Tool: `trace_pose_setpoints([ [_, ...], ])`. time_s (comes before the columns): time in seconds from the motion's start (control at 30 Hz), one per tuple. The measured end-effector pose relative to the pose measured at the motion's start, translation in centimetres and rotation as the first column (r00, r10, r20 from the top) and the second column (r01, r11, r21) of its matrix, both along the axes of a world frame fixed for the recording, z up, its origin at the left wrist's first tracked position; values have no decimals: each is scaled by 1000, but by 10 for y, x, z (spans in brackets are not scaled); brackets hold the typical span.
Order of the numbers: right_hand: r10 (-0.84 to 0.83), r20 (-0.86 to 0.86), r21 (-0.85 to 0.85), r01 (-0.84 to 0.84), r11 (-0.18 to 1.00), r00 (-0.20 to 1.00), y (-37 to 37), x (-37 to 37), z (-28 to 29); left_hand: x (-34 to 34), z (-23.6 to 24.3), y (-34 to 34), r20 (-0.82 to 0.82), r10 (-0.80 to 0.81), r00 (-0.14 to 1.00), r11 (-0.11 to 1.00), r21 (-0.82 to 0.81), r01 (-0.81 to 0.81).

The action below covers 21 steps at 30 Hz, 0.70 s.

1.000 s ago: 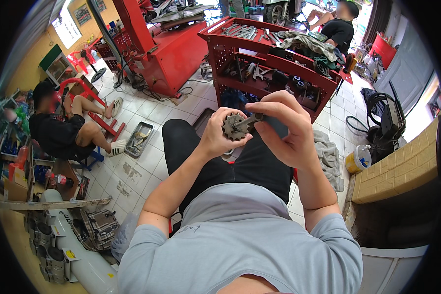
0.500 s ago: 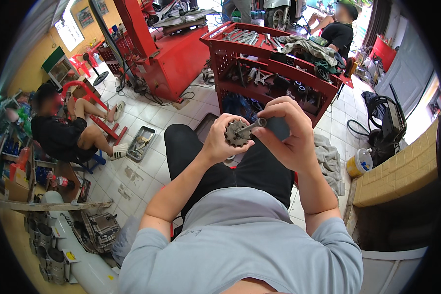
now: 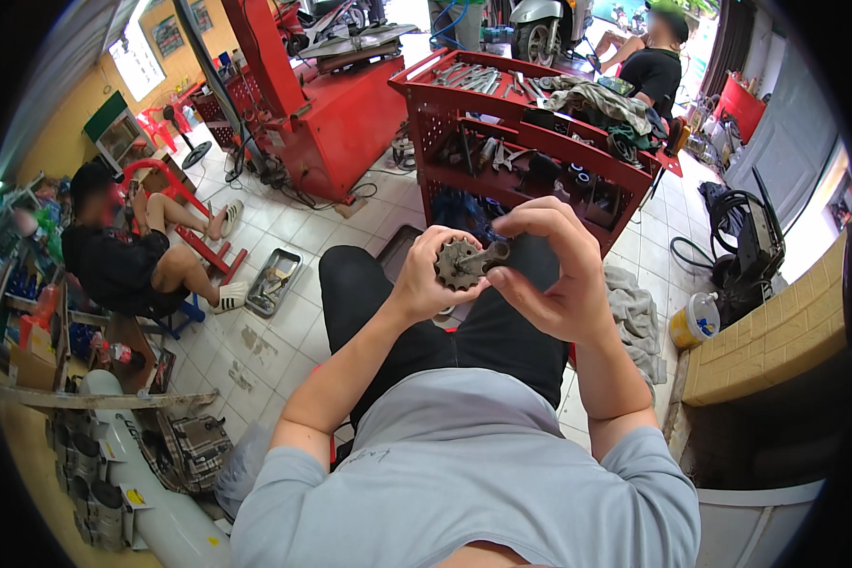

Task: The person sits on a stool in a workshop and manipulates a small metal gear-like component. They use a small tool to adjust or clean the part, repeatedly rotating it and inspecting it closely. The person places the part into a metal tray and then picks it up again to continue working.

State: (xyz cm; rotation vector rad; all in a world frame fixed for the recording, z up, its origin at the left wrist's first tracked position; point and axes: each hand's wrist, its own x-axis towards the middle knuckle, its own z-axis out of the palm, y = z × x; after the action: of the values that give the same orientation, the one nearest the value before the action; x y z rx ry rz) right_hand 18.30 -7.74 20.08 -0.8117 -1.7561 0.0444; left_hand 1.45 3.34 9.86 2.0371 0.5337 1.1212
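I sit with both hands raised over my lap, in black trousers. My left hand (image 3: 424, 280) grips a dark, greasy toothed gear (image 3: 458, 262) by its rim. A short metal shaft (image 3: 488, 255) sticks out of the gear to the right, and my right hand (image 3: 549, 275) closes its thumb and fingers around that shaft. The two hands almost touch at the gear.
A red tool cart (image 3: 540, 142) full of tools and rags stands just ahead. A metal tray (image 3: 273, 281) lies on the tiled floor to the left, near a seated person (image 3: 128, 260). A grey rag (image 3: 634, 317) and a yellow tub (image 3: 694, 322) sit on the right. Another person (image 3: 655, 66) is behind the cart.
My hands hold the gear and shaft as before, with only a slight shift of the fingers. The view has drifted a little.
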Motion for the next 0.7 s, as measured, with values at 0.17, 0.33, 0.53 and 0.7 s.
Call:
trace_pose_setpoints([
  [0.17,-25,96,16,24,1000,995,1,5,-1,1,2,-1,22,1,1000,999,-40,0],
  [0.33,-16,23,-3,16,1000,1000,2,1,-2,1,-1,1,16,5,1000,1000,-1,-5],
  [0.53,-16,91,-2,16,1000,996,2,6,-5,1,1,-2,16,9,1000,999,-42,-8],
  [0.7,-9,36,-17,10,1000,999,3,5,-4,0,-3,1,-14,13,1000,998,54,-12],
])
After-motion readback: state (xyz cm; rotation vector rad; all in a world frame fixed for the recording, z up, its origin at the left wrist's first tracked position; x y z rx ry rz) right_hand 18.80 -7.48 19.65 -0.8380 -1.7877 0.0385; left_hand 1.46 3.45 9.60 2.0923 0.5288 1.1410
